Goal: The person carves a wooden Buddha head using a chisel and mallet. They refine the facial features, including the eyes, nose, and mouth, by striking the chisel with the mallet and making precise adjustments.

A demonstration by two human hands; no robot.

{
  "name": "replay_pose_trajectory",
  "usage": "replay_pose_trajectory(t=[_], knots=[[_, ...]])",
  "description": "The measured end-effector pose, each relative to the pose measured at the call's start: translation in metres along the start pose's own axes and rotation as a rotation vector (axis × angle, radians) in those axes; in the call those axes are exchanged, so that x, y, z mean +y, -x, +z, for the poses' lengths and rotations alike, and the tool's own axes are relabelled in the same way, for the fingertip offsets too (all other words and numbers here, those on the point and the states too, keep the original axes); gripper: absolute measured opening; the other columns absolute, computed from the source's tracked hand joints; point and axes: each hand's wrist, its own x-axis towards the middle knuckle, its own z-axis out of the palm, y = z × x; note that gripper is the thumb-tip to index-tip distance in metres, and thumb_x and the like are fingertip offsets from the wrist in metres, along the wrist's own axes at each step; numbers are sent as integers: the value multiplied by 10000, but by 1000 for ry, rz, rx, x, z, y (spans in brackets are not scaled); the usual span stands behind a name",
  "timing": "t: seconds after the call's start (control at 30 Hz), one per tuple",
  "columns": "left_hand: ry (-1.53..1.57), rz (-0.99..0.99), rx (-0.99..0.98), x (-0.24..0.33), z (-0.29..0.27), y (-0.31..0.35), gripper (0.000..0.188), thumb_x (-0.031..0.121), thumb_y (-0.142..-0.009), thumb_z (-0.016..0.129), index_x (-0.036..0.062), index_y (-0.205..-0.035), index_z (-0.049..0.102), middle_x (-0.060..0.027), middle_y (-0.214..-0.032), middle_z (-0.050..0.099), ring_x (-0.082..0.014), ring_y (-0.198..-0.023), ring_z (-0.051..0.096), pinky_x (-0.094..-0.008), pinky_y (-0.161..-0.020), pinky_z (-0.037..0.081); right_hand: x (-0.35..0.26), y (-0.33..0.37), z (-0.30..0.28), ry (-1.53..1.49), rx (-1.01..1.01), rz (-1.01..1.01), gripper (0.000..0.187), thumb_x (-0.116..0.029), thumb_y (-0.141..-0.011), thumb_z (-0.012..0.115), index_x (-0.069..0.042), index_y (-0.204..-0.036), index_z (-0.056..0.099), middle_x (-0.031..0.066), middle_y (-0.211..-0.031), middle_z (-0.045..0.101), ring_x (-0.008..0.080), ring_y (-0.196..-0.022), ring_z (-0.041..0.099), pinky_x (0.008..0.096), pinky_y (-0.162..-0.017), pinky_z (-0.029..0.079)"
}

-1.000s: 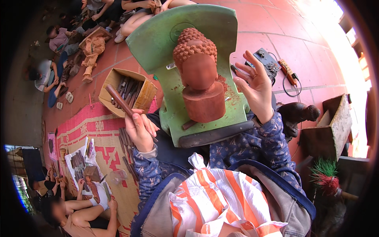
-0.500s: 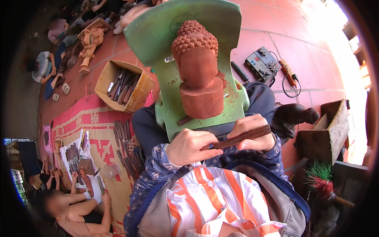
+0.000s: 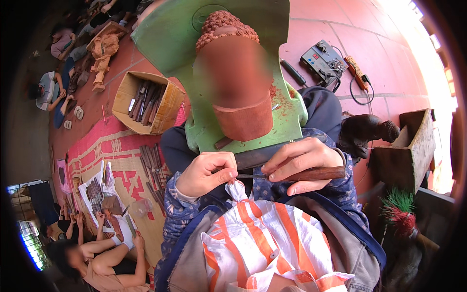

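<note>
My right hand (image 3: 307, 158) is closed round a carving chisel with a dark wooden handle (image 3: 323, 173). Its thin blade (image 3: 247, 175) points left toward my left hand (image 3: 208, 173), whose thumb and fingers are pinched together. A gathered white corner (image 3: 237, 191) of the striped orange-and-white cloth on my lap hangs from that pinch, at the blade's end. Just beyond my hands a reddish wooden carved head (image 3: 233, 63) with curled hair stands on a green plastic chair (image 3: 168, 41). A short dark piece (image 3: 224, 142) lies at the foot of the carving.
Left, a cardboard box (image 3: 168, 109) holds several tools; more chisels (image 3: 153, 168) lie on a patterned mat (image 3: 129, 163). A person (image 3: 114, 265) sits at lower left. Right are a control box (image 3: 321, 61), power strip (image 3: 357, 73), dark carved figure (image 3: 365, 131) and wooden box (image 3: 404, 163).
My left hand has shifted left, drawing apart from the right, and now pinches the cloth at the blade's end. The chisel has turned more level. The view has tilted, so the carving appears larger.
</note>
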Motion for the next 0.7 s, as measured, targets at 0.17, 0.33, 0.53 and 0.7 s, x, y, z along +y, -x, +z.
replay_pose_trajectory(t=[0.17, 0.33, 0.53, 0.7], knots=[[81, 52, 98, 3, -4, -3, 197, 118, -924, 597, -8, -781, 545, -40, -739, 533, -101, -662, 538, -231, -607, 437, 6, -3, -3, 1, 52, -3, 223, -85, -818, 693, 54, -985, 645, 221, -959, 665, 330, -875, 678, 351, -779, 550], [19, 225, 484, -6, -22, -13, 340, 311, -903, 621, 12, -1010, 500, -115, -939, 566, -183, -885, 576, -319, -836, 473, 11, -4, -15, 94, 421, -32, 149, -5, -722, 735, 36, -840, 655, 219, -835, 671, 257, -713, 690, 315, -655, 558], [-274, 322, 727, -15, -37, -65, 1226, 539, -603, 820, -44, -1424, 122, -300, -1366, 351, -353, -1316, 357, -441, -1083, 299, 22, -23, -28, 263, 391, 67, 233, -136, -809, 697, 34, -965, 663, 247, -1037, 657, 300, -889, 673, 348, -762, 524], [-343, 368, 732, -18, -45, -107, 1340, 559, -563, 831, -119, -1413, 48, -312, -1366, 344, -366, -1306, 360, -393, -1066, 333, 42, -37, -35, 246, 358, 54, 220, -173, -869, 647, 20, -975, 657, 245, -1123, 628, 326, -1064, 615, 370, -892, 477]])
